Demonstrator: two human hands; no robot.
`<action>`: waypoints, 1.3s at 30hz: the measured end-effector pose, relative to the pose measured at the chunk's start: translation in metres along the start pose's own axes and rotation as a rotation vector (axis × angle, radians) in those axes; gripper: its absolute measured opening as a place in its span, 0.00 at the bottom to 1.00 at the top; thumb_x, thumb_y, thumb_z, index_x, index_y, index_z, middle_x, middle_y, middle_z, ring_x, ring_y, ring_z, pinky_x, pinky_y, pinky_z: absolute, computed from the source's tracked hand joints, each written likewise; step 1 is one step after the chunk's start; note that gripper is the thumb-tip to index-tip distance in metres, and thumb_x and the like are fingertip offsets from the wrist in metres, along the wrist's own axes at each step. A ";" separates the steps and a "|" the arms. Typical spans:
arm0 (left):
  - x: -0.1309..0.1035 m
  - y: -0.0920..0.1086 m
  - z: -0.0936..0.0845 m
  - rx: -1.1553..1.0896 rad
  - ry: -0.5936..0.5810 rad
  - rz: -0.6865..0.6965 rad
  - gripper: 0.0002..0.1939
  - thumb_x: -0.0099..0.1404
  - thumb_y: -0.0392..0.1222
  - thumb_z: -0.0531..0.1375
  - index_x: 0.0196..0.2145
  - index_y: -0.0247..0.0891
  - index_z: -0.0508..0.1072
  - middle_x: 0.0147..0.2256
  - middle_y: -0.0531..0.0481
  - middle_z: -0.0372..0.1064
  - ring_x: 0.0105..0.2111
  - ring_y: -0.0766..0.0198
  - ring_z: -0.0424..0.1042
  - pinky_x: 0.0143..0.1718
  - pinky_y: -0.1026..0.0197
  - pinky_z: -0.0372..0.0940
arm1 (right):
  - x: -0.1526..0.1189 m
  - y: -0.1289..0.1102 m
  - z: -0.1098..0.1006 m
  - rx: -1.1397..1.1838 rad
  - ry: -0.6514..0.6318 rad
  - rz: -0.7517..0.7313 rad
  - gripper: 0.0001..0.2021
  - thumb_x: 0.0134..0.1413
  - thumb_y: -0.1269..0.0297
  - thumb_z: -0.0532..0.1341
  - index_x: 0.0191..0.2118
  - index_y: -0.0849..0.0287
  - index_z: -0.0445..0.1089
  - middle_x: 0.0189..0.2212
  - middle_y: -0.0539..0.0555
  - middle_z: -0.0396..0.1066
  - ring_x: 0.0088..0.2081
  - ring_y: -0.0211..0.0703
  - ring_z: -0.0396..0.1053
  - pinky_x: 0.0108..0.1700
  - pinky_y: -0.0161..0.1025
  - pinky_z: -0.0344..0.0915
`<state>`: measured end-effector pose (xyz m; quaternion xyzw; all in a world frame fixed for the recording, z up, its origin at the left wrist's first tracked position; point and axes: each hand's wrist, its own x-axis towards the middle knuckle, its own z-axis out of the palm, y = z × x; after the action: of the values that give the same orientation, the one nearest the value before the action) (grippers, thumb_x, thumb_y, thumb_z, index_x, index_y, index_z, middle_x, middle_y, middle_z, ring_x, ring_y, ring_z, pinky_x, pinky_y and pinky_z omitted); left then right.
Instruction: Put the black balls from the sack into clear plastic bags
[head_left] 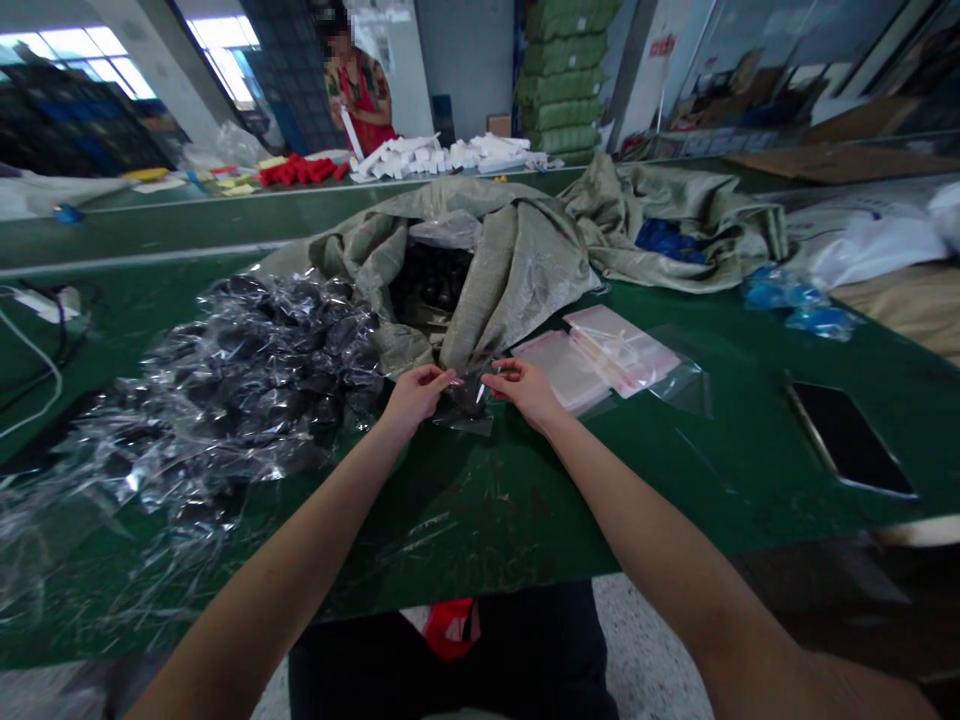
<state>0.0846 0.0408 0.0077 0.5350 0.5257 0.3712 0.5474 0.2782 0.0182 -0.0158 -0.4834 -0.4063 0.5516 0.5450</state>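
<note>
Both bare forearms reach forward from the lower corners of the view and converge toward the middle, the elbows out of sight. The left hand (415, 395) lies palm down with its wrist straight, fingers curled inward and the fingertips pinched together, pointing toward the right hand. The right hand (525, 388) mirrors it just beside, knuckles up, wrist bent slightly inward, thumb and forefinger pressed together at the tips. The two pinches face each other with a narrow gap between them. Both hands sit at about the same height, the right arm looking thicker because it is nearer the camera.
</note>
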 end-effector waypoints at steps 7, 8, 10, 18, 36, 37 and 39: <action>-0.001 0.002 -0.002 -0.143 -0.083 0.046 0.22 0.51 0.56 0.67 0.25 0.35 0.64 0.35 0.48 0.76 0.12 0.82 0.47 0.11 0.70 0.40 | 0.003 0.000 -0.004 -0.056 -0.012 -0.042 0.20 0.37 0.46 0.70 0.26 0.59 0.69 0.19 0.45 0.67 0.23 0.32 0.64 0.29 0.32 0.64; -0.001 0.003 -0.002 -0.154 -0.088 0.047 0.23 0.51 0.56 0.67 0.25 0.35 0.63 0.36 0.47 0.76 0.12 0.82 0.47 0.11 0.70 0.40 | 0.003 -0.001 -0.004 -0.035 -0.016 -0.041 0.21 0.37 0.45 0.69 0.26 0.59 0.69 0.20 0.45 0.68 0.24 0.32 0.65 0.31 0.32 0.65; -0.001 0.002 -0.002 -0.162 -0.096 0.055 0.22 0.52 0.57 0.66 0.25 0.35 0.64 0.37 0.47 0.76 0.12 0.82 0.47 0.10 0.70 0.40 | 0.003 -0.003 -0.004 0.028 -0.029 -0.034 0.21 0.36 0.45 0.70 0.27 0.58 0.68 0.24 0.47 0.71 0.28 0.34 0.69 0.34 0.33 0.68; 0.000 0.005 0.002 -0.048 -0.040 0.054 0.19 0.55 0.55 0.64 0.32 0.36 0.68 0.30 0.49 0.76 0.11 0.79 0.47 0.10 0.70 0.39 | 0.001 0.002 -0.001 0.085 -0.050 -0.014 0.19 0.38 0.48 0.70 0.29 0.59 0.70 0.27 0.50 0.74 0.31 0.36 0.71 0.35 0.34 0.69; 0.002 0.001 -0.001 -0.082 -0.044 0.168 0.14 0.60 0.51 0.59 0.32 0.37 0.67 0.33 0.51 0.73 0.12 0.79 0.49 0.11 0.70 0.41 | 0.005 0.001 -0.004 0.152 0.048 -0.016 0.17 0.37 0.52 0.71 0.31 0.58 0.73 0.25 0.47 0.71 0.29 0.36 0.69 0.33 0.34 0.68; 0.003 0.000 -0.001 -0.073 -0.048 0.185 0.14 0.60 0.51 0.59 0.33 0.37 0.67 0.33 0.50 0.74 0.12 0.79 0.49 0.11 0.70 0.41 | 0.005 0.000 -0.004 0.160 0.054 -0.008 0.17 0.37 0.52 0.71 0.32 0.58 0.73 0.25 0.47 0.71 0.29 0.36 0.69 0.33 0.34 0.68; 0.004 -0.001 -0.003 -0.044 -0.053 0.202 0.14 0.60 0.52 0.59 0.33 0.37 0.68 0.34 0.50 0.74 0.12 0.78 0.49 0.11 0.69 0.41 | 0.004 -0.002 -0.003 0.157 0.075 -0.010 0.17 0.37 0.53 0.71 0.32 0.58 0.73 0.25 0.47 0.71 0.29 0.36 0.69 0.32 0.34 0.68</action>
<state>0.0826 0.0449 0.0062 0.5827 0.4462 0.4217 0.5325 0.2821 0.0223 -0.0154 -0.4575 -0.3433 0.5605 0.5989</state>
